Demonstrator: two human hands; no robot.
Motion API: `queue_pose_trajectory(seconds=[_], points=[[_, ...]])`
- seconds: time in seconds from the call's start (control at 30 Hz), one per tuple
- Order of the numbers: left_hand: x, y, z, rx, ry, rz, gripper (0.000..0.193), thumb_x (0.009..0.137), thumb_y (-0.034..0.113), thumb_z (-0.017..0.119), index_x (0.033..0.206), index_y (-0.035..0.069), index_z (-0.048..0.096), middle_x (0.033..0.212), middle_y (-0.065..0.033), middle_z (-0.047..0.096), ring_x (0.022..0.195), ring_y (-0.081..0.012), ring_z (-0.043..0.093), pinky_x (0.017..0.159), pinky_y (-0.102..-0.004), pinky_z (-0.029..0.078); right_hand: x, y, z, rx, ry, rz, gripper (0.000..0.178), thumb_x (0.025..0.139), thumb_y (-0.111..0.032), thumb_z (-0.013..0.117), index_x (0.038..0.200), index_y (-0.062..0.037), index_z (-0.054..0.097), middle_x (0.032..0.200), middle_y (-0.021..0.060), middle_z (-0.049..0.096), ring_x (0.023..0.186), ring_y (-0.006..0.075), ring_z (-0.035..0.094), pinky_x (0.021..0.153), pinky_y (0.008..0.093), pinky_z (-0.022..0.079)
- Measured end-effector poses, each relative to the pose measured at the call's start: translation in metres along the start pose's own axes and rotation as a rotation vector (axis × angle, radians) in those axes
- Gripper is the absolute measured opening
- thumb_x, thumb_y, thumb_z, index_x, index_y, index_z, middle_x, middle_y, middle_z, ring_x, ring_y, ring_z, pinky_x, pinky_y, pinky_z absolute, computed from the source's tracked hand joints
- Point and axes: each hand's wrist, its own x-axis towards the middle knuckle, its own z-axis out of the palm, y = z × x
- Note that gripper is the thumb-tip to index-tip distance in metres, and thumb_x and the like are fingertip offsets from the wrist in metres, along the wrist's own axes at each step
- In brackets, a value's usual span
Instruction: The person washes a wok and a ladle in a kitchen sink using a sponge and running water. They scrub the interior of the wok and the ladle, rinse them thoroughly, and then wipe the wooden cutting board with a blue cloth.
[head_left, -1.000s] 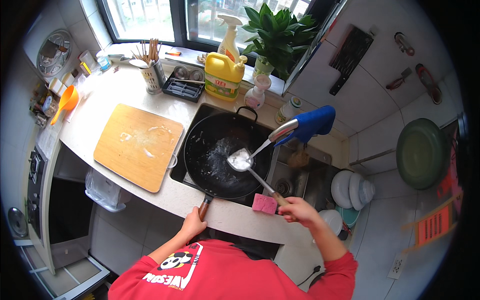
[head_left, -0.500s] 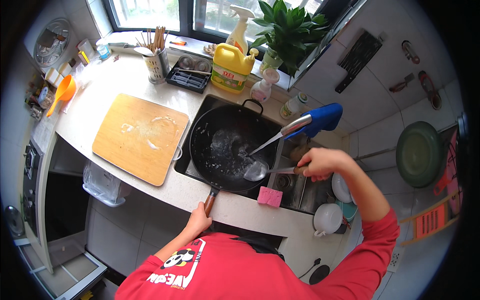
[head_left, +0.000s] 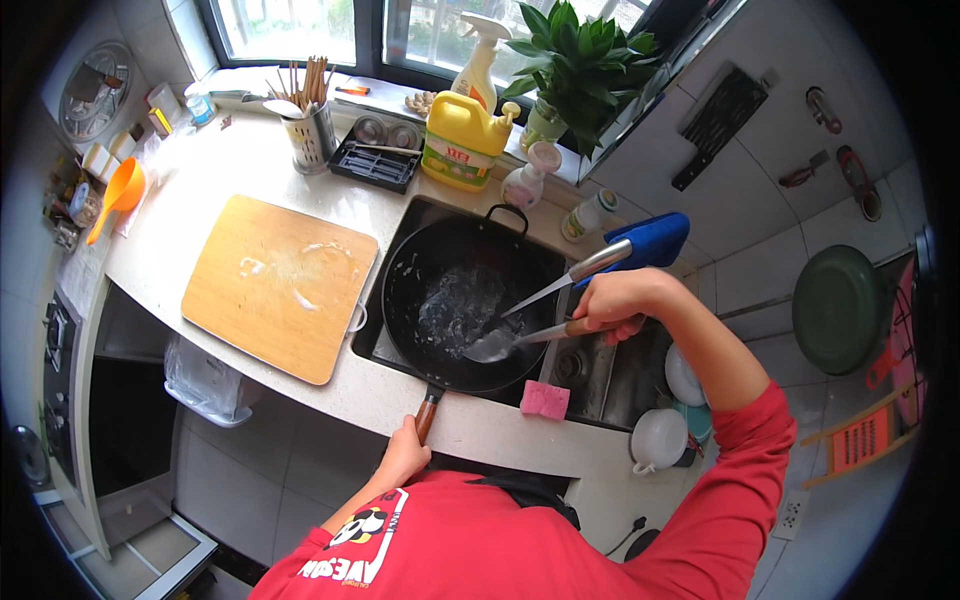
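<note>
The wok [head_left: 402, 320] is sitting in the sink [head_left: 632, 385], set into the worktop [head_left: 480, 432], with cloudy, wet-looking residue glistening across its bottom. The left hand [head_left: 405, 455] is gripping the brown long handle [head_left: 428, 414], which is pointing toward seven o'clock from the wok. The right hand [head_left: 615, 300], out at three o'clock, is closing around the handle of a metal turner [head_left: 490, 347], whose blade is lying inside the wok at about five o'clock.

The wok is looking rigid and fairly heavy, with any liquid inside probably adding a shifting weight. Its wet wall is likely offering a slippery hold, so the long handle is giving the surest grip, with the loop handle [head_left: 508, 207] at one o'clock serving as a second hold. The turner is appearing light and stiff, best being held by its dry handle.

A tap [head_left: 602, 258] is reaching in from between two and three o'clock, a blue cloth [head_left: 657, 240] hanging over it. A pink sponge [head_left: 545, 400], probably soft and squashy, is resting just outside the wok at five o'clock; a cutting board [head_left: 235, 320] is lying at nine.
</note>
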Motion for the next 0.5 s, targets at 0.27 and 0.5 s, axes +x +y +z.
queue_pose_trajectory(seconds=[0.27, 0.5], points=[[0.001, 0.0, -0.001, -0.012, -0.009, -0.002, 0.035, 0.068, 0.003, 0.059, 0.096, -0.002, 0.04, 0.081, -0.032, 0.058, 0.082, -0.0471, 0.057, 0.072, -0.0465, 0.047, 0.009, 0.017, 0.0, 0.2, -0.172, -0.097, 0.044, 0.08, -0.006, 0.05, 0.123, -0.0033, 0.05, 0.067, 0.0088, 0.058, 0.046, 0.0094, 0.05, 0.04, 0.0207, 0.04], [0.002, 0.0, -0.001, 0.0, -0.014, -0.021, 0.036, 0.068, 0.004, 0.06, 0.097, -0.002, 0.04, 0.081, -0.0315, 0.058, 0.082, -0.0471, 0.057, 0.073, -0.0471, 0.047, 0.017, 0.0, 0.007, 0.587, -0.308, -0.188, 0.043, 0.089, -0.01, 0.043, 0.131, -0.0025, 0.04, 0.068, 0.0082, 0.056, 0.042, 0.0065, 0.048, 0.037, 0.0178, 0.039]])
